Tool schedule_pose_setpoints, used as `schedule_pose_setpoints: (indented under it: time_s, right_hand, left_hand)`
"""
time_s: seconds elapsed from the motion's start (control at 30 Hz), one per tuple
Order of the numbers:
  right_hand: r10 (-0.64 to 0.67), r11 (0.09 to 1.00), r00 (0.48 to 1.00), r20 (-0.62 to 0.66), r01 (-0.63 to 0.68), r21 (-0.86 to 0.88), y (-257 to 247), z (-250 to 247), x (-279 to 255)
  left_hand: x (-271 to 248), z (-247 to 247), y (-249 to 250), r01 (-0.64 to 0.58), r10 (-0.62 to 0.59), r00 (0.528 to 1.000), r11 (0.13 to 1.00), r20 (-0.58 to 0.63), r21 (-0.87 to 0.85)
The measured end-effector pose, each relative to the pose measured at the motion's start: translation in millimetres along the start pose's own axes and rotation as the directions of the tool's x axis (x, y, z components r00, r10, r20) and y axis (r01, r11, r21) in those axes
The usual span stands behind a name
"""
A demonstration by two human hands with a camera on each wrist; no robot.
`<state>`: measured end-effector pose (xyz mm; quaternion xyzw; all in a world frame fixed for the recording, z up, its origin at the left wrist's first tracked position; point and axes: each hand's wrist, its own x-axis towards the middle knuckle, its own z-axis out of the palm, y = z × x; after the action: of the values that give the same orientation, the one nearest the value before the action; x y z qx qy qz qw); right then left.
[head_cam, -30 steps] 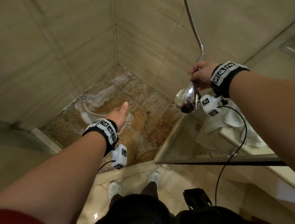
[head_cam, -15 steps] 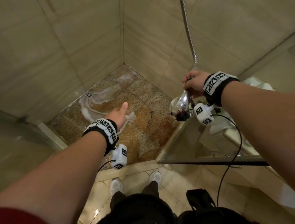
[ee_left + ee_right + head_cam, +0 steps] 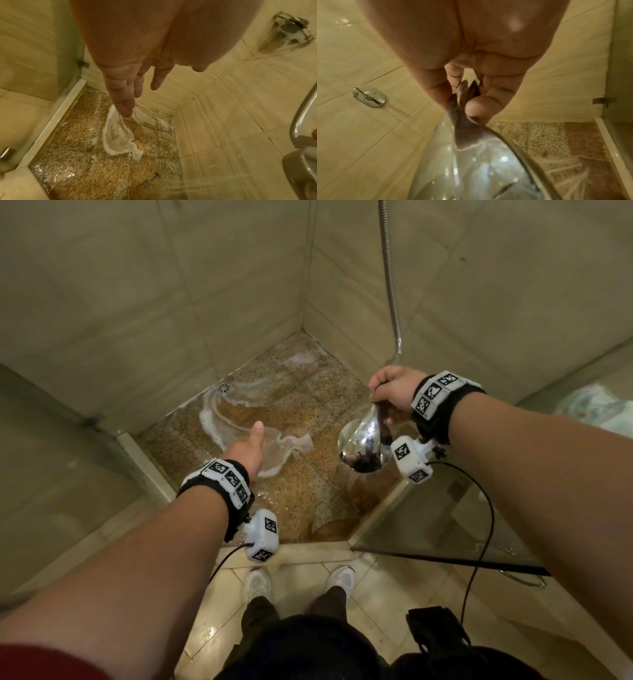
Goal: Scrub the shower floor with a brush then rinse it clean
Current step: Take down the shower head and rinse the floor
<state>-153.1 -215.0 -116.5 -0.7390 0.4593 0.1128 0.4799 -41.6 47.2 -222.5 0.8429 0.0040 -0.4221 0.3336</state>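
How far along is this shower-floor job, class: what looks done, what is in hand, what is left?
Done: scrubbing looks finished; no brush is in view and white foam lies on the speckled floor.
In hand: the right hand grips the shower head, spraying the near corner; the left hand hangs open.
Left: rinsing the foam toward the drain.

head view downward, wrist views close, sharing shower floor (image 3: 301, 491)
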Motion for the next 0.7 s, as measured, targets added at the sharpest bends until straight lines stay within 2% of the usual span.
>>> schedule_pose_setpoints:
  time_s: [0.27,0.4,0.7]
  right_hand:
    - [-0.020,0.999,0.997,0.070,0.018,0.027,-18.9,52.2,6.4]
    - [-0.030,0.998,0.994,0.108,0.023,0.065,-27.6,74.3,11.4]
    - [-0.084,0.979,0.977,0.198,0.043,0.201,-57.9,121.0,10.1]
  left_hand:
    - [-8.2,-18.2,-24.8,0.144,-0.172,0.979,0.966,-0.113,-0.215]
    - [-13.1,-21.9,-39.4,0.190,-0.229,0.964,0.949,-0.138,-0.251]
    - [-24.4,-20.4,-69.1,0.207,-0.307,0.940,0.861,-0.149,-0.464]
